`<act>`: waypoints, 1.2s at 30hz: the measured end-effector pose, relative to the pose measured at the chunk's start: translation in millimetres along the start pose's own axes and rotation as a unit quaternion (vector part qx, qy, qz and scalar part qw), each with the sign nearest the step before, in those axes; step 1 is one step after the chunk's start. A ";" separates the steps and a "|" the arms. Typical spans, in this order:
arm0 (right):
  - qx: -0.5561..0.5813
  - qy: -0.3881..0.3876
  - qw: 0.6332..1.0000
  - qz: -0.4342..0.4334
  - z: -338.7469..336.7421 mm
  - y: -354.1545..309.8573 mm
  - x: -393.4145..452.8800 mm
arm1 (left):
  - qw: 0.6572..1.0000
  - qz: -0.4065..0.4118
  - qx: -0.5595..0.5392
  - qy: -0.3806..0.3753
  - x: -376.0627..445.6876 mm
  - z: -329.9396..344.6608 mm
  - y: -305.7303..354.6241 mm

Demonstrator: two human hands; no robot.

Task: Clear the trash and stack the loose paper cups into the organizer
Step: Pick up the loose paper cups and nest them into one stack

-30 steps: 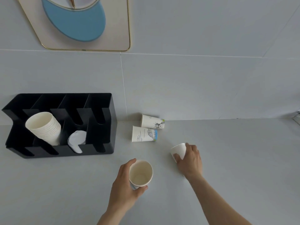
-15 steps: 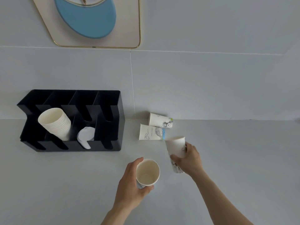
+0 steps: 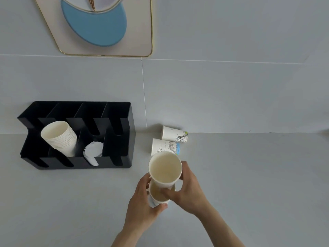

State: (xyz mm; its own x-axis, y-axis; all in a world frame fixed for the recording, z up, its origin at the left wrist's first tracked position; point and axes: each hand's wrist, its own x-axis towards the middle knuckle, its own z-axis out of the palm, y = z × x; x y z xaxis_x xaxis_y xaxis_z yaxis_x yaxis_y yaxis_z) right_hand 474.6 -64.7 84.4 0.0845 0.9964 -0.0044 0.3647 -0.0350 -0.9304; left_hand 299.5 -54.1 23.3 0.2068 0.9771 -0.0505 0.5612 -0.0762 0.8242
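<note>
Above the grey surface (image 3: 249, 175), right hand (image 3: 188, 191) closed on upper paper cup (image 3: 165, 169), now lifted from lying and nesting into lower cup (image 3: 157, 197) gripped by left hand (image 3: 142, 207); organizer (image 3: 124, 157) still awaits, left.

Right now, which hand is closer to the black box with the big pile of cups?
Left. The left hand holds the lower cup, nearer the black organizer. The right hand holds the upper cup on the far side.
</note>
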 end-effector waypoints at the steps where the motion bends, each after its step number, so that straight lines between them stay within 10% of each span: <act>1: 0.000 -0.001 1.000 0.002 1.9 2.2 -2.6 | 1.000 -0.003 -0.005 0.000 0.0 0.1 -0.6; 29: -0.192 -0.071 0.978 -0.032 2.6 30.3 20.7 | 0.999 0.042 0.033 0.005 24.3 -8.9 -1.9; 36: -0.276 0.020 0.961 -0.005 -2.6 34.1 112.8 | 0.998 0.022 0.037 0.038 39.7 -23.4 -5.1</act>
State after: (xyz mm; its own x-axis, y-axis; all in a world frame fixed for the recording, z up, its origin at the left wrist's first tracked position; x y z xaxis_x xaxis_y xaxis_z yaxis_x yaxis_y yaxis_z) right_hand 498.9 46.3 53.1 0.1097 0.9936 0.0278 0.8017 -0.0719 -0.5934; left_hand 286.0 -10.3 30.3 0.1725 0.9845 0.0314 0.6113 -0.1320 0.7803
